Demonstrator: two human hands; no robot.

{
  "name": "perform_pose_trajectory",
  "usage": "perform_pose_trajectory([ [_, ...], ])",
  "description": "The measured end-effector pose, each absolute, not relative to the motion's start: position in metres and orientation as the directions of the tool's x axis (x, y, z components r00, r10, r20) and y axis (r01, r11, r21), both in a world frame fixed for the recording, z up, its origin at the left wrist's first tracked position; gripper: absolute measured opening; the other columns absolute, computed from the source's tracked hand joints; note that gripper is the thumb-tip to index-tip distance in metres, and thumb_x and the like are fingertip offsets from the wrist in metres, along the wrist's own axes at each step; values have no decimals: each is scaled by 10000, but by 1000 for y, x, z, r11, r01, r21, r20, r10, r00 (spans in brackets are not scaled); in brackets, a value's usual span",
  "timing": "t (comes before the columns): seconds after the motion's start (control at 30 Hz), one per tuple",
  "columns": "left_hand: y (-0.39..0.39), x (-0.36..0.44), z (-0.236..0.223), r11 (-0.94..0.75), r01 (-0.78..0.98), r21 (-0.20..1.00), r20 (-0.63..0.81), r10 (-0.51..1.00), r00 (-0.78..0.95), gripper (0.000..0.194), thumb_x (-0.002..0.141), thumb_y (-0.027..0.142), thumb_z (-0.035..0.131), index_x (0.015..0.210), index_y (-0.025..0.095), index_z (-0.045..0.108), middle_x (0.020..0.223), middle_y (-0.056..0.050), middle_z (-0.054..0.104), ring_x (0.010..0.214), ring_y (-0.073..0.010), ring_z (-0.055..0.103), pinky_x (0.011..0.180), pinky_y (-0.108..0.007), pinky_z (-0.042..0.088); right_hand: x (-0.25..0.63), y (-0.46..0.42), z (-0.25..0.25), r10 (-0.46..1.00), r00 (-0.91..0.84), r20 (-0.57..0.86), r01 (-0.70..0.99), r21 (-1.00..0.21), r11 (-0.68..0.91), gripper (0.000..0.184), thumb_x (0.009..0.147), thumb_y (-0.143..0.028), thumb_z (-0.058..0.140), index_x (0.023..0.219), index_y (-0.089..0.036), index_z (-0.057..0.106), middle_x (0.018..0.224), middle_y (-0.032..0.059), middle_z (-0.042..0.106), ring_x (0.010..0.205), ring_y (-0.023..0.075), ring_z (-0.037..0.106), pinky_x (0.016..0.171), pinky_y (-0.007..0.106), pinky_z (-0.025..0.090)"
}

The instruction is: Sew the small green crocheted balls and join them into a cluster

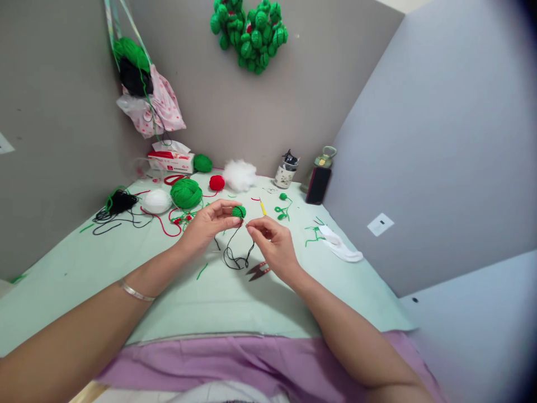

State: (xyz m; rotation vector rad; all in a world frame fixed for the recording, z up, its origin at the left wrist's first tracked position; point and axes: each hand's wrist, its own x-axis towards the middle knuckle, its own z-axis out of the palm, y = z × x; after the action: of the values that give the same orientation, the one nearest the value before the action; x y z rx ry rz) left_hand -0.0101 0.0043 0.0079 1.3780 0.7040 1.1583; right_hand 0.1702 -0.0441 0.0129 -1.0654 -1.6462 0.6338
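Note:
Between the fingers and thumb of my left hand (212, 221) is a small green crocheted ball (239, 212). My right hand (271, 239) is closed in a pinch just to the right of the ball; what sits at its fingertips is too small to make out, perhaps a needle or the thread. Black yarn (235, 260) hangs from the ball in loops down to the table. Below my right hand lie dark thread snips (257, 271) with reddish handles. A yellow-handled crochet hook (262, 207) rests on the table beyond my right hand.
Green (187, 193), white (156, 201) and red yarn balls (217, 183) lie behind my left hand, near white stuffing (240, 175). A tissue box (172, 161), a pen jar (286, 172) and a propped phone (319, 185) stand at the back. A white cloth piece (340, 244) lies right.

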Motion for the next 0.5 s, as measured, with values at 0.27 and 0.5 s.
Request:
perform_pose_trajectory([
  [0.27, 3, -9, 8, -84, -283, 955, 193, 904, 382, 326, 766, 298, 771, 1062, 211, 666, 942, -18, 695, 907, -173, 672, 954, -398, 518, 170, -44, 12, 868, -77, 491, 326, -810, 487, 125, 896, -288, 600, 856, -203, 682, 827, 32, 647, 692, 136, 551, 621, 272, 442],
  [0.5, -3, -5, 9, -3, -319, 948, 146, 893, 426, 300, 761, 301, 776, 1023, 198, 672, 923, -18, 691, 880, -168, 668, 948, -411, 525, 169, -45, 12, 853, -71, 518, 299, -804, 513, 117, 908, -278, 606, 880, -202, 690, 812, 26, 626, 683, 125, 544, 623, 264, 441],
])
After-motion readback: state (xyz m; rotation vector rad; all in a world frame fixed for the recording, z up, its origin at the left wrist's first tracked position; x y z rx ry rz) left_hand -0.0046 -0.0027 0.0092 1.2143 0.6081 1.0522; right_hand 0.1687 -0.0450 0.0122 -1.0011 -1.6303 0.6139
